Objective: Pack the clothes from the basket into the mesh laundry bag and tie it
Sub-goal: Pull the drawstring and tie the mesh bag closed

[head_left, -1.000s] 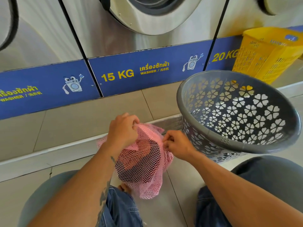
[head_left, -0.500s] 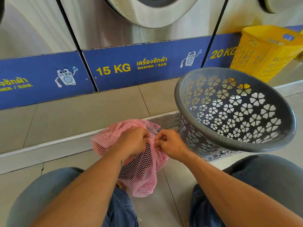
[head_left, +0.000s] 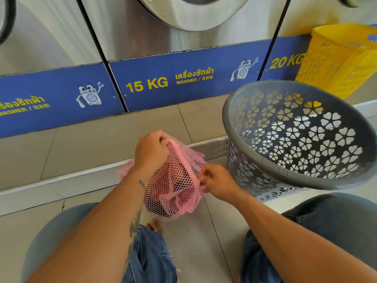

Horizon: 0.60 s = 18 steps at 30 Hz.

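Hands apart, pink band drawn taut over the mesh laundry bag [head_left: 175,188].

Half a second ago the fists met; now the left hand [head_left: 150,152] grips the band's far end, the right hand [head_left: 217,181] pinches its near end. One grey basket [head_left: 295,137] (tilted) right, one yellow basket [head_left: 338,58] behind; open tile nearer.

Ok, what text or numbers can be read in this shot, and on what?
"15 KG" and "WASHER", plus Thai and Chinese script: middle blue washer panel.
"WASHER", partly cut off, plus Thai script: left blue washer panel.
"20 KG", G partly hidden: right blue washer panel.
Blue label on yellow plastic crate: unreadable.
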Each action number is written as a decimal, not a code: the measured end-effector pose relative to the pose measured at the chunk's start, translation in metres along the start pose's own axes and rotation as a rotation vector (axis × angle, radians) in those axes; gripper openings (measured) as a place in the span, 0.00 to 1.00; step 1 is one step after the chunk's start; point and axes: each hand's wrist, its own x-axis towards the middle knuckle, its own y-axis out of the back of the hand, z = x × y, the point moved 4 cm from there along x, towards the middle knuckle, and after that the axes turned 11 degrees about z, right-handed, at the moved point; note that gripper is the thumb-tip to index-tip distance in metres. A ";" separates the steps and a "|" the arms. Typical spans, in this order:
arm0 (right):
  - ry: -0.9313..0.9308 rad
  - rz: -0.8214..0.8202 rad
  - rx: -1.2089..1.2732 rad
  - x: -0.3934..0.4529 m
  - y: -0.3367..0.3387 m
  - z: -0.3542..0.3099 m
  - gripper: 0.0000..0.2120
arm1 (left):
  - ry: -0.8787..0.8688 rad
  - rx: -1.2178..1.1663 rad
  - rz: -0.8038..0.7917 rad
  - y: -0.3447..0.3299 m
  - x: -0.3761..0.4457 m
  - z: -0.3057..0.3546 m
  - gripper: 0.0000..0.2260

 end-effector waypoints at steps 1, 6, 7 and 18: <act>-0.057 -0.020 0.098 -0.001 0.000 0.000 0.10 | 0.036 -0.020 -0.047 -0.002 -0.003 0.000 0.07; -0.243 -0.100 0.347 -0.016 0.000 -0.008 0.10 | 0.037 -0.002 -0.514 -0.016 -0.038 0.010 0.24; -0.263 -0.095 0.361 -0.018 0.000 -0.009 0.10 | 0.039 0.004 -0.560 -0.017 -0.044 0.010 0.28; -0.301 0.024 0.817 -0.008 0.045 -0.076 0.14 | 0.126 -0.275 -0.760 0.003 -0.075 0.021 0.17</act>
